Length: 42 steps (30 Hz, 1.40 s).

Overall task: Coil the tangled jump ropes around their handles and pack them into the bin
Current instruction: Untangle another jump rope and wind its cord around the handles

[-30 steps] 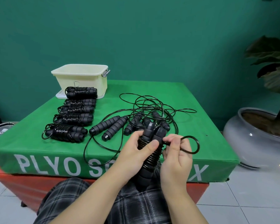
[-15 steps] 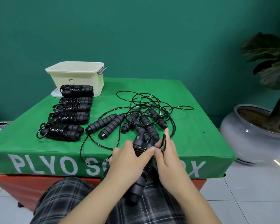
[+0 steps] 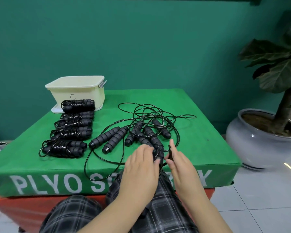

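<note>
Left hand [image 3: 139, 167] clasps a near-coiled rope [image 3: 159, 154] over the lap; right hand [image 3: 178, 161] pinches its last loop [image 3: 170, 153], which likely needs tucking next. On the green counter [image 3: 200, 148], tangled ropes [image 3: 149, 130] lie at 12 o'clock, five bundles [image 3: 71, 128] and the bin [image 3: 79, 91] at 10; a plant [image 3: 275, 68] stands at 2.

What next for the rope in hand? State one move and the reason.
Probably tuck the last loop, pinched by the right hand, under the coils: the left hand grips the wound handles and little loose cord remains.
</note>
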### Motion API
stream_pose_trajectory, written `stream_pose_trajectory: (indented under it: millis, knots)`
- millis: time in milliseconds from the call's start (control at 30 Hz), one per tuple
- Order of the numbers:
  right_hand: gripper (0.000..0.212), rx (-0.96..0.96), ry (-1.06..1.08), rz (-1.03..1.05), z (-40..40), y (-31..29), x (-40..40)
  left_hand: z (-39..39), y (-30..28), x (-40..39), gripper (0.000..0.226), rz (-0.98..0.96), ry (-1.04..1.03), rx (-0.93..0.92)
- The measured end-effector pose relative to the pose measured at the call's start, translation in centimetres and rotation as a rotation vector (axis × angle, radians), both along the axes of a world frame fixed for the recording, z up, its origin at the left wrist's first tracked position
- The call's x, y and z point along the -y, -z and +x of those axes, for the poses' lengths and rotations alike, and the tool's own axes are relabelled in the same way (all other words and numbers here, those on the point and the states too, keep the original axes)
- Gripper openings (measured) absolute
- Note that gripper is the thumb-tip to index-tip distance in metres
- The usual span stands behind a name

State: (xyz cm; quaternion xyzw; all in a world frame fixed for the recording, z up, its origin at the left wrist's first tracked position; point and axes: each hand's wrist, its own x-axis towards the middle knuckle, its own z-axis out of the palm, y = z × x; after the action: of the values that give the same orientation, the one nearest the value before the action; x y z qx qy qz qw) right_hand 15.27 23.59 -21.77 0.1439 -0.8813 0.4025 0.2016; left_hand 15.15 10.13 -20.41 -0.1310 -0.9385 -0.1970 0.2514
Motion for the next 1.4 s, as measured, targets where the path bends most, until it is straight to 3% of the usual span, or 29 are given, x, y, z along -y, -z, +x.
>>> stream_pose_trajectory:
  millis: [133, 267, 400, 500, 767, 867, 967, 1400]
  knots:
    - [0.028, 0.075, 0.000, -0.467, 0.0, 0.5, 0.5, 0.0, -0.3, -0.6, 0.035, -0.055, 0.053, 0.013]
    - [0.040, 0.247, 0.000, -0.821, -0.2, 0.0, 0.7, -0.2, -0.4, -0.8, 0.037, -0.123, 0.084, 0.026]
    - [0.036, 0.289, 0.028, -0.993, -0.4, -0.6, 0.5, -0.4, -0.9, -1.1, 0.037, -0.156, 0.060, 0.087]
    - [0.033, 0.293, 0.064, -0.926, -0.6, -0.9, 0.1, -0.4, -1.6, -1.2, 0.030, -0.139, 0.080, 0.167]
    - [0.037, 0.320, 0.108, -0.794, -0.6, -1.0, 0.4, -1.5, -3.0, -1.8, 0.009, 0.198, -0.018, 0.431]
    - [0.045, 0.277, 0.113, -0.755, -0.5, -1.3, 0.1, -1.5, -2.6, -1.6, 0.012, 0.227, -0.005, 0.400]
    - [0.035, 0.282, 0.143, -0.722, -0.5, -1.5, 0.0, -1.0, -2.4, -1.5, 0.016, 0.231, -0.010, 0.358]
    - [0.019, 0.423, 0.133, -0.370, 0.0, -3.3, -1.3, 0.0, -1.4, -2.0, 0.018, -0.040, -0.020, 0.122]
